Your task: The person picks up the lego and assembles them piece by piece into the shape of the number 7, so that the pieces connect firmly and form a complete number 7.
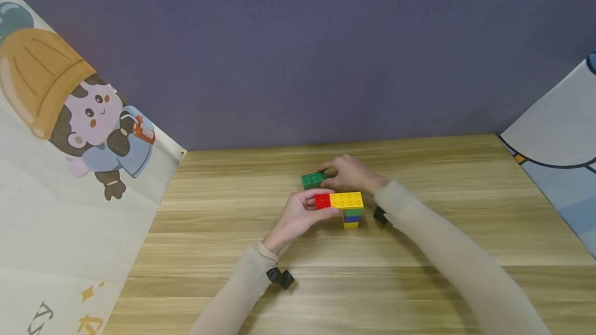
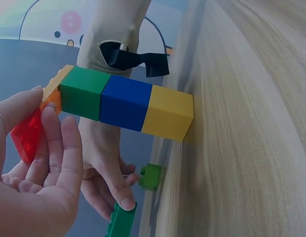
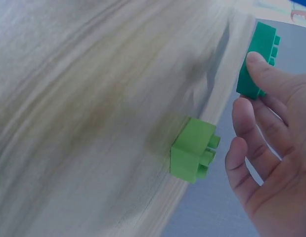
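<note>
Nearest, the left hand pinches a red brick between thumb and fingers, at the left end of a yellow top brick. Under that brick's right end stands a column of green, blue and yellow. Farther off, the right hand has thumb and fingertips clamped on a dark green brick; whether it touches the table I cannot tell. These look like light, stiff, smooth plastic, hardly fragile; flat side walls should give the best hold, though the overhang could tip the column. Both wrist views show a light green brick on the table, unseen from the head.
</note>
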{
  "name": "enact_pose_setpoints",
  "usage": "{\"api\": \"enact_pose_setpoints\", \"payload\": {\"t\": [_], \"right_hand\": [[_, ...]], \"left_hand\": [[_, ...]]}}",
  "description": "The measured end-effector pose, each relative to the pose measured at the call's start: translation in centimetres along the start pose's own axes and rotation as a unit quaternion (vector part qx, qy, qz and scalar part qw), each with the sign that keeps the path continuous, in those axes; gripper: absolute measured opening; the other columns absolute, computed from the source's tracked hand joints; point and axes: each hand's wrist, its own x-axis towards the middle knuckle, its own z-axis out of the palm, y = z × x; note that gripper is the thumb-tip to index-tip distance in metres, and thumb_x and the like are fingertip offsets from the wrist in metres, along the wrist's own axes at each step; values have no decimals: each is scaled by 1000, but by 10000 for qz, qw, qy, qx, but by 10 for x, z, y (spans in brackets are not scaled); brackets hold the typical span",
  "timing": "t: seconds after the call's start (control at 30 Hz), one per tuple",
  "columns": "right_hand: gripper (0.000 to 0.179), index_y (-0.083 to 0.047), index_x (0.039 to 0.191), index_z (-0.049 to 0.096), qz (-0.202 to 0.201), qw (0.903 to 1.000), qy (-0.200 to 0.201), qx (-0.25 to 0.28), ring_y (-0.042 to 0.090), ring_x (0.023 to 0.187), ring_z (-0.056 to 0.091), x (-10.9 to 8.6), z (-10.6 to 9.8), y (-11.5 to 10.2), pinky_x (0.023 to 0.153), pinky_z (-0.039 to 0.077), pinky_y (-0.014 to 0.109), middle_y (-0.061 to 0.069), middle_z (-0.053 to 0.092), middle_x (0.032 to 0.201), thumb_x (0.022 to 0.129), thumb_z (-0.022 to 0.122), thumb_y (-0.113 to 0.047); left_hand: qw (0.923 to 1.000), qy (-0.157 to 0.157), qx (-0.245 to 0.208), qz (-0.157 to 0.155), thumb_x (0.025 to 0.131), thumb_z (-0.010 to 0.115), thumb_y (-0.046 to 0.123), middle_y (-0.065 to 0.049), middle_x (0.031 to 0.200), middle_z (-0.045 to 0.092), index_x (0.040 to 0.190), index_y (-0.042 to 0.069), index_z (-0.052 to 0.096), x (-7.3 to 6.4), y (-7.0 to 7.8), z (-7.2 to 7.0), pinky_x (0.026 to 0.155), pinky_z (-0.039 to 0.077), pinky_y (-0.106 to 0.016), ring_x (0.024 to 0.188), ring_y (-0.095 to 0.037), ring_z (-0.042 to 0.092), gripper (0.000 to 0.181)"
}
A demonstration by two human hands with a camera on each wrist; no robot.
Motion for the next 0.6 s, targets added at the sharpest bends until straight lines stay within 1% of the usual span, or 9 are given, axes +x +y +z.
{"api": "enact_pose_setpoints", "payload": {"t": [0.03, 0.1, 0.17, 0.23, 0.27, 0.33, 0.4, 0.53, 0.6], "right_hand": [[47, -17, 139, 72, 23, 10000, -18, 55, 16, 74, 60, -1, -1, 0, 77, 57, 34, 10, 77, 129, 96, 82, -32], [48, -16, 140, 72, 56, 9998, -21, 190, 14, 63, 53, -2, -1, -1, 68, 51, 29, 9, 78, 121, 96, 82, -32], [48, -15, 140, 71, 32, 9996, -23, 278, 11, 57, 47, -3, -2, -2, 60, 46, 26, 9, 78, 105, 96, 82, -32], [49, -13, 140, 71, -17, 9993, -19, 368, 11, 51, 43, -4, -4, -4, 53, 41, 24, 9, 73, 85, 96, 82, -30], [48, -12, 140, 71, -62, 9993, 23, 378, 10, 50, 42, -5, -5, -5, 52, 39, 23, 6, 71, 79, 96, 82, -29], [49, -10, 140, 70, -114, 9990, 68, 426, 11, 48, 41, -6, -7, -7, 49, 36, 23, 7, 63, 66, 96, 83, -26], [49, -10, 140, 70, -140, 9989, 123, 441, 12, 47, 42, -7, -10, -8, 47, 36, 22, 8, 60, 62, 95, 83, -24], [49, -10, 141, 70, -135, 9988, 150, 453, 12, 48, 44, -10, -16, -11, 47, 35, 21, 15, 66, 68, 95, 83, -21], [49, -11, 142, 69, -141, 9986, 157, 488, 13, 47, 44, -11, -18, -12, 46, 35, 21, 19, 67, 68, 96, 83, -21]], "left_hand": [[10000, 1, -8, 3, 95, 82, 14, -16, 125, 78, 137, 6, 70, 0, 0, 0, 89, 62, -25, 99, -12, 75, 44], [10000, 9, -13, 0, 95, 82, 14, -16, 125, 78, 137, 7, 70, 0, 0, 1, 89, 62, -24, 99, -12, 75, 44], [10000, 26, 3, -3, 95, 82, 14, -16, 125, 78, 137, 7, 70, 0, 0, 1, 88, 62, -24, 99, -12, 75, 44], [10000, 37, 21, 1, 95, 82, 14, -16, 125, 78, 137, 8, 70, 0, 0, 1, 88, 62, -24, 99, -12, 75, 44], [10000, 46, 36, 2, 95, 82, 14, -16, 124, 78, 137, 8, 70, 0, 0, 1, 87, 62, -24, 98, -12, 75, 44], [10000, 53, 67, 7, 95, 82, 15, -15, 124, 78, 137, 8, 71, 1, 0, 1, 87, 62, -24, 97, -11, 75, 44], [10000, 50, 76, 7, 95, 82, 14, -16, 123, 78, 137, 8, 71, 1, 0, 0, 87, 62, -24, 97, -11, 75, 44], [9999, 33, 95, 0, 95, 81, 14, -15, 124, 79, 137, 8, 70, 1, 0, 0, 87, 62, -25, 97, -11, 75, 44], [9999, 37, 107, 9, 95, 81, 13, -15, 124, 79, 137, 8, 70, 1, 0, 0, 87, 62, -25, 97, -11, 75, 44]]}}
